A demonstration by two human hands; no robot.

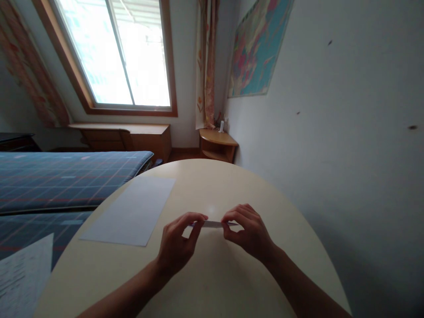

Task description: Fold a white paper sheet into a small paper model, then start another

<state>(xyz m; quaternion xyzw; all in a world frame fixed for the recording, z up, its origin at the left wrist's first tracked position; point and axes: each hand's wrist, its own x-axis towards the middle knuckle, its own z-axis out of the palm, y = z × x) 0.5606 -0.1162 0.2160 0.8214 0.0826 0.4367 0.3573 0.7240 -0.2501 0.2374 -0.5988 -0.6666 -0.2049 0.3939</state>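
Observation:
A small folded piece of paper (pixel 212 224) is stretched level between my two hands, over the middle of the round table (pixel 212 185). My left hand (pixel 180 236) pinches its left end between thumb and fingers. At the other end, my right hand (pixel 247 229) closes thumb and fingertips on it, and a pointed tip shows past the grip. My fingers cover parts of the folded paper, so its full shape is hidden. To the left of my left hand, a blank white sheet (pixel 132 212) lies flat on the table.
A sheet with printed lines (pixel 26 278) is at the lower left. Beyond the table's left edge is a bed with a blue plaid mattress (pixel 66 176). The wall (pixel 347 154) runs along the right. A corner shelf (pixel 218 138) and a desk (pixel 145 129) stand farther back.

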